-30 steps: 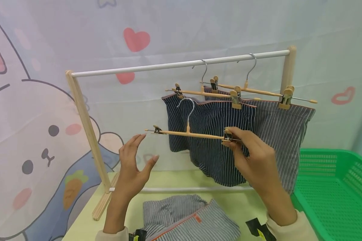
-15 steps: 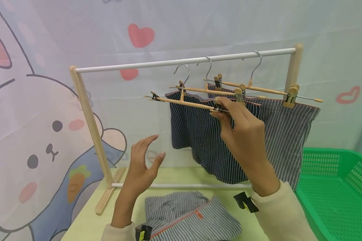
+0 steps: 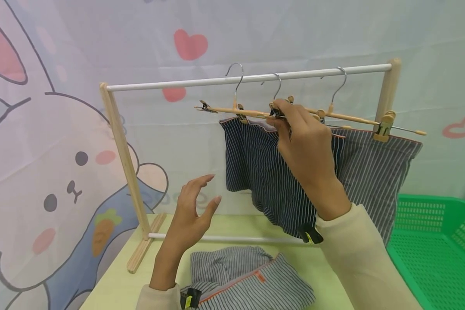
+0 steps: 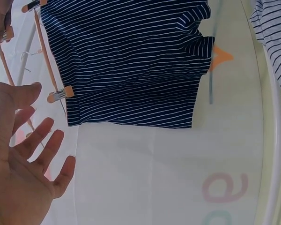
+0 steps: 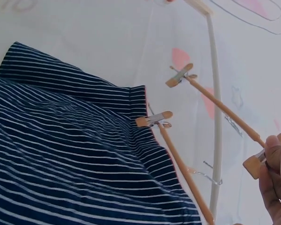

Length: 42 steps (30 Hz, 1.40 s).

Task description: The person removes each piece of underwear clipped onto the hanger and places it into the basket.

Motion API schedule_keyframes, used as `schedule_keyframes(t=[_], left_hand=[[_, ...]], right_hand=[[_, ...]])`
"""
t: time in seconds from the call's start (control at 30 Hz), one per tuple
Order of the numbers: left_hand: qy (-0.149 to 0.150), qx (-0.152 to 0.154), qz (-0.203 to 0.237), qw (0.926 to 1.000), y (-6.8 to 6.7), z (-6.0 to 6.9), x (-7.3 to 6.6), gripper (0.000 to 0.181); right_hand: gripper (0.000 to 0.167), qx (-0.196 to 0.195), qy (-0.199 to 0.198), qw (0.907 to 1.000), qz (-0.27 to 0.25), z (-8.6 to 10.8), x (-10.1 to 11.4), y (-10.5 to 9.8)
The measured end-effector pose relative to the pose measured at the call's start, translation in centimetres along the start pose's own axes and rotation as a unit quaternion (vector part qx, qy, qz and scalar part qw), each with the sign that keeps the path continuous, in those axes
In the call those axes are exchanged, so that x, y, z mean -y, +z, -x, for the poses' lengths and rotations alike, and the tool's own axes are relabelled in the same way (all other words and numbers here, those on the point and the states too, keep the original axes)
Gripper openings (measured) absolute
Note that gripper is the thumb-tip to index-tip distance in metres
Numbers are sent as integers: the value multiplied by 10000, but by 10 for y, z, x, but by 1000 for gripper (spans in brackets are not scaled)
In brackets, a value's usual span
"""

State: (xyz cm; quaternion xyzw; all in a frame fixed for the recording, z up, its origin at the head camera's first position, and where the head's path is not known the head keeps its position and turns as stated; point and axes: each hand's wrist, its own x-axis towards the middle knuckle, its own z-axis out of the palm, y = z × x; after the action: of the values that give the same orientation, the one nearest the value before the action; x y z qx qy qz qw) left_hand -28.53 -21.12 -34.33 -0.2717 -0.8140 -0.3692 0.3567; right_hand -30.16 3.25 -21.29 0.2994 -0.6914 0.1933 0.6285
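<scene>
My right hand (image 3: 308, 144) pinches the clip at the right end of a bare clip hanger (image 3: 252, 113). The hanger's metal hook stands at the height of the white rail (image 3: 170, 84); whether it touches the rail I cannot tell. Its left clip (image 5: 180, 76) holds no cloth. My left hand (image 3: 191, 215) is raised lower down to the left, fingers spread and holding nothing. Behind the right hand hang navy striped shorts (image 3: 263, 172), clipped to another hanger (image 5: 182, 168) on the rail. Grey striped shorts (image 3: 372, 172) hang farther right, partly covered.
A folded grey striped garment (image 3: 252, 275) lies on the pale green table (image 3: 116, 284) in front of the rack. At the right stands a green plastic basket (image 3: 430, 241). The rack's wooden left post (image 3: 125, 168) rises beside the cartoon backdrop (image 3: 69, 189).
My right hand has lifted the bare hanger from in front of the navy shorts up to rail height. The left hand has moved little and stays open.
</scene>
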Motion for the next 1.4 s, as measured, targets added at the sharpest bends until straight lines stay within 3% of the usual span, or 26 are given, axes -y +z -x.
schedule_keyframes(t=[0.2, 0.53, 1.0, 1.27, 1.4], left_hand=[[127, 19, -65, 9999, -1, 0, 2, 46], [172, 70, -96, 9998, -1, -2, -2, 49], [133, 63, -32, 9999, -3, 0, -3, 49], [134, 4, -52, 9999, -4, 0, -3, 46], [159, 13, -48, 9999, -3, -1, -2, 46]], right_hand=[[26, 13, 80, 9999, -74, -13, 5, 7], [28, 238, 366, 9989, -187, -20, 3, 13], [31, 757, 520, 9955, -248, -12, 7, 19], [33, 826, 391, 9946, -489, -2, 12, 23], [35, 847, 538, 9925, -697, 2, 12, 23]])
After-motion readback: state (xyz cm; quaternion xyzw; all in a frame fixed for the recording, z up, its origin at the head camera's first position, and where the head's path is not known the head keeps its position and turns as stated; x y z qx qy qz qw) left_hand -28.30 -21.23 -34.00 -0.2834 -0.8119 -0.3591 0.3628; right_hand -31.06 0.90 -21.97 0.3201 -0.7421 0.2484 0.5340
